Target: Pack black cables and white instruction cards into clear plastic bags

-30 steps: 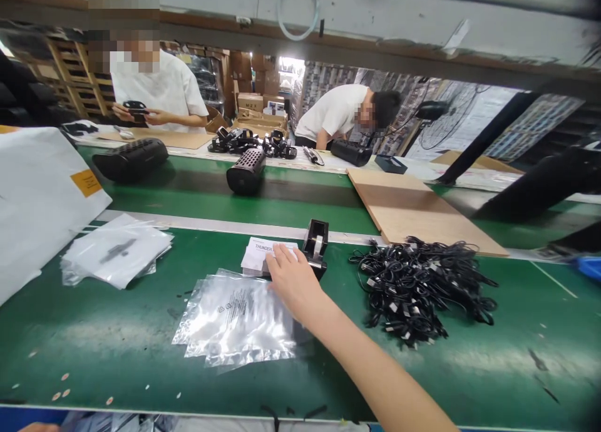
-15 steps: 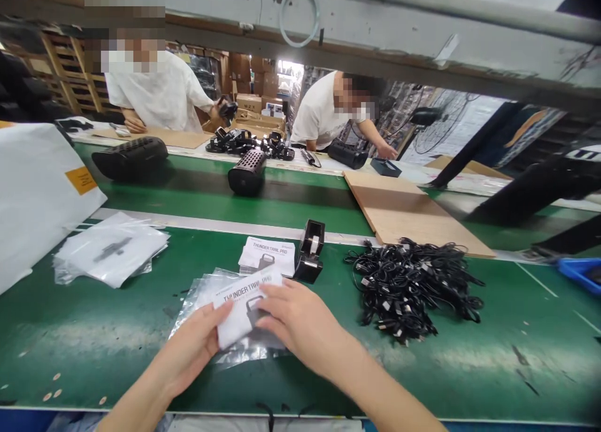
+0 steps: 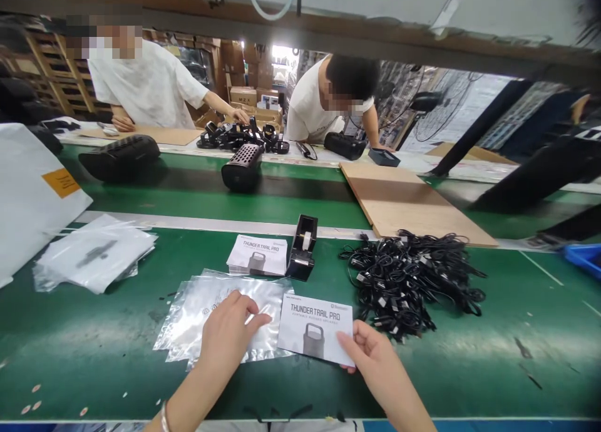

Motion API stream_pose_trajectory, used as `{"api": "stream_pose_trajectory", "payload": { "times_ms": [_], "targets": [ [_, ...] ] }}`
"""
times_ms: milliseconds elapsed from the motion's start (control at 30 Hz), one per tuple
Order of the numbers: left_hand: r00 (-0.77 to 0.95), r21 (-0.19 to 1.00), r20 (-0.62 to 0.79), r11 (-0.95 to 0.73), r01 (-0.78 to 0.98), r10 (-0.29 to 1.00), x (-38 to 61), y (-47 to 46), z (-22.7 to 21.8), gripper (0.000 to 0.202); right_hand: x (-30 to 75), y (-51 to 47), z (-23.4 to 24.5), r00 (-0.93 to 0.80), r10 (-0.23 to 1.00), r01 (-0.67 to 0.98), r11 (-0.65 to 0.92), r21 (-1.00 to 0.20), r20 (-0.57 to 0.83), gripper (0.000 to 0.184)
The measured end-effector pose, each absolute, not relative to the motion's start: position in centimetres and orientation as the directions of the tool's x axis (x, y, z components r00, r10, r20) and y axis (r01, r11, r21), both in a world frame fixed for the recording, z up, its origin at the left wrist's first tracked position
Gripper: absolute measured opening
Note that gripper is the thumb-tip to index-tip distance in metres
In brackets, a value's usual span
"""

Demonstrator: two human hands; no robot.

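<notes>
My right hand [image 3: 375, 360] pinches the lower right corner of a white leaflet [image 3: 300, 341] printed "THUNDER TRAIL PRO". My left hand [image 3: 228, 335] is over a pile of clear plastic bags [image 3: 181, 319], its thumb and forefinger apart and nothing seen between them. Whether its fingertips touch the top bag I cannot tell. The leaflet's left edge meets the right side of the bags. Just behind the bags lies a stack of matching leaflets [image 3: 237, 257], with a black tape dispenser [image 3: 302, 266] beside it. Right of that spreads a heap of black USB cables [image 3: 413, 288].
More bagged sheets [image 3: 101, 253] lie at left, near a large white bag [image 3: 40, 200]. Black speakers [image 3: 241, 169] stand on the green belt beyond, with a wooden board [image 3: 408, 200] to their right. Across it, two co-workers in white shirts [image 3: 148, 84] handle black parts.
My right hand has carried the leaflet right and turned it level. My left hand has let go of it and moved over the bags. One co-worker's hand has reached to the black parts.
</notes>
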State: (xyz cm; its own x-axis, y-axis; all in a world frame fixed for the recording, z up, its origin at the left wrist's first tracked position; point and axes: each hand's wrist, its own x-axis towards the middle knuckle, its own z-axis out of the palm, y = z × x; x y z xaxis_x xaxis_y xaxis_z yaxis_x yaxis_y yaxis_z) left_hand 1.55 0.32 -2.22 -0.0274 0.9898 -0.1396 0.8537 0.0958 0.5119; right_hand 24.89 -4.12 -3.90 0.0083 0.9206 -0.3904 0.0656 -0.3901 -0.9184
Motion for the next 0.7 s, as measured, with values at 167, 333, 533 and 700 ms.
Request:
{"api": "stream_pose_trajectory", "payload": {
  "times_ms": [167, 333, 533, 700],
  "targets": [
    [0.018, 0.510, -0.171, 0.073, 0.857, 0.985, 1.3, 0.0, -2.1, 0.022, 24.4, -4.3, -4.2, -0.009, 0.922, 0.010, -0.386, -0.922, -0.387, 0.033],
    [0.098, 0.498, -0.100, -0.035, 0.866, 0.990, 1.2, -0.8, -2.0, 0.032, 22.6, -4.1, -4.2, 0.087, 0.933, -0.104, -0.340, -0.935, -0.349, 0.035],
    [0.133, 0.505, -0.051, -0.090, 0.859, 0.990, 1.5, -1.4, -2.4, 0.033, 21.1, -3.9, -4.8, 0.163, 0.938, -0.093, -0.294, -0.951, -0.306, 0.039],
    [0.134, 0.508, -0.030, -0.100, 0.855, 0.991, 1.6, -1.5, -2.5, 0.033, 20.7, -4.1, -4.8, 0.174, 0.939, -0.061, -0.290, -0.955, -0.296, 0.037]
  ]
}}
